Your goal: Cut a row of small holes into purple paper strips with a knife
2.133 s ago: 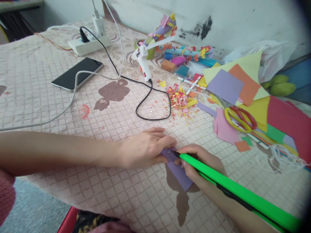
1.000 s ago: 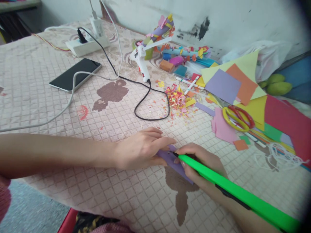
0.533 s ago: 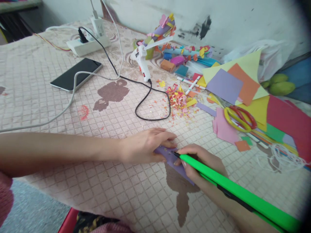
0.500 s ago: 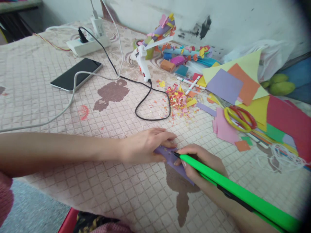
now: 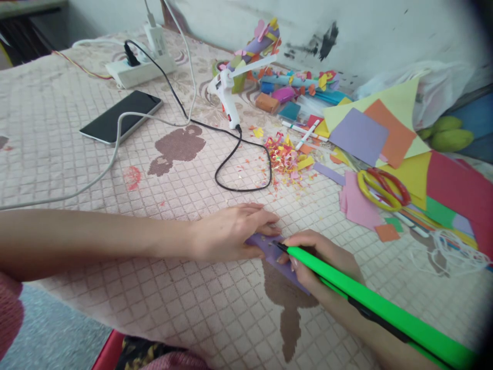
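Note:
A folded strip of purple paper (image 5: 290,275) with small marks or holes in it lies on the tablecloth. My left hand (image 5: 234,231) holds it down at its upper left end, thumb on the near side and fingers on the far side. In my right hand (image 5: 319,257) is a long bright green utility knife (image 5: 370,293) with a black slider, gripped like a pen close to its dark tip. That tip rests on the purple strip just right of my left fingers. My right fingers hide part of the strip.
Beyond my hands lie paper scraps (image 5: 287,156), a white glue gun (image 5: 227,100) and its black cable. On the right are scissors (image 5: 379,190), coloured paper sheets (image 5: 360,136) and white string (image 5: 454,252). A phone (image 5: 123,115) and a power strip (image 5: 140,72) lie at the left.
The view has shifted slightly, so things on the right appear a little farther right. Both hands, the knife and the purple strip keep almost the same place.

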Tool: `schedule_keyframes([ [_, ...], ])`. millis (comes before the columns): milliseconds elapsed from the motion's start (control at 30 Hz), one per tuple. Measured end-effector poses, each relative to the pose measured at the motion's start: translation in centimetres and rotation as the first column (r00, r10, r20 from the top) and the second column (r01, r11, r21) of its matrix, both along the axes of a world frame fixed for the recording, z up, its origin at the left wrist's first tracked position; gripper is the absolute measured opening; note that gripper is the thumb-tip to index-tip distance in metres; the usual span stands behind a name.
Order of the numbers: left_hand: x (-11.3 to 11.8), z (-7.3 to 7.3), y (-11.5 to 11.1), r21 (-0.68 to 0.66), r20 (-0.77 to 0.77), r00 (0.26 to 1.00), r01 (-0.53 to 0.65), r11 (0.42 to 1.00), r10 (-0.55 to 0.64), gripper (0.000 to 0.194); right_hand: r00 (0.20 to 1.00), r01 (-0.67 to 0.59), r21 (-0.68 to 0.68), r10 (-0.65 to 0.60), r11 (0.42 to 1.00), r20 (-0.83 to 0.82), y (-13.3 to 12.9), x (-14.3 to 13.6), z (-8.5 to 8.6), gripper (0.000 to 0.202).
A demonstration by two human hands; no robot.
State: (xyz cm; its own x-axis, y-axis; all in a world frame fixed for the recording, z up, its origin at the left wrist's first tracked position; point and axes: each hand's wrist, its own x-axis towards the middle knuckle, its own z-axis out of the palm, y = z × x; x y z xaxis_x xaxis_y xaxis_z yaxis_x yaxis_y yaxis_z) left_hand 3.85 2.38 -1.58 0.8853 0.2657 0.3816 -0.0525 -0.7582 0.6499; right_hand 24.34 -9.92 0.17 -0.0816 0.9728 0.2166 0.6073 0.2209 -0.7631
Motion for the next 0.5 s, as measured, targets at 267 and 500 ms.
schedule_keyframes([
  [267, 0.00, -0.21, -0.37, -0.006, 0.017, 0.999, -0.027, 1.000, 0.027, 0.046, 0.998, 0.013, -0.025, -0.015, 1.000, -0.061, -0.26, 0.07, -0.50, 0.026],
  [500, -0.06, 0.07, -0.48, 0.001, 0.021, 0.999, -0.032, 1.000, 0.032, 0.033, 0.998, 0.014, -0.018, -0.015, 1.000, -0.063, -0.23, -0.04, -0.77, 0.023],
])
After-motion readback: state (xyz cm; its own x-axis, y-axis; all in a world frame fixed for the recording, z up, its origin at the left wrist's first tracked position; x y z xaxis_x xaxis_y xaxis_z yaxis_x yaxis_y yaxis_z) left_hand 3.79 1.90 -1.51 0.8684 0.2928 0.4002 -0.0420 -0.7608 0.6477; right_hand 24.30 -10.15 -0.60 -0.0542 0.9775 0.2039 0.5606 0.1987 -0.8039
